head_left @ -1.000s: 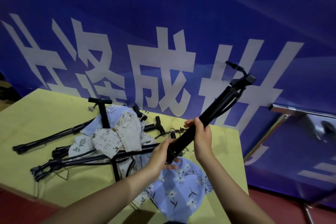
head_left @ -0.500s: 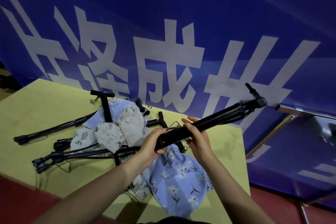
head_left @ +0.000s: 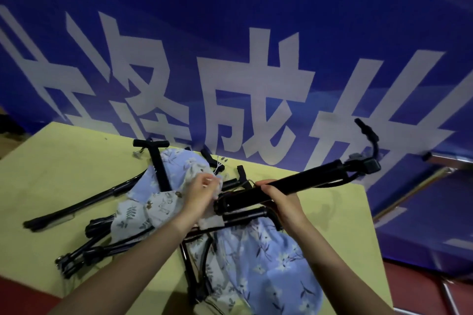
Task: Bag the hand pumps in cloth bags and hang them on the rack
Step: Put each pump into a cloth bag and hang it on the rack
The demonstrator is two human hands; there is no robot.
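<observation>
Pump point(head_left: 294, 188) clamped in right hand point(head_left: 280, 202); left hand point(head_left: 202, 193) pinches cloth bag point(head_left: 179, 174) beside it.

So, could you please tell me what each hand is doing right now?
Left hand: pinching a pale cloth bag.
Right hand: closed around a black hand pump.

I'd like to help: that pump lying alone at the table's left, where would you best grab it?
Grip the lone pump mid-barrel from above: the slim tube lies flat on the yellow table, bare there, while its upper end runs under the blue cloth bag.
</observation>
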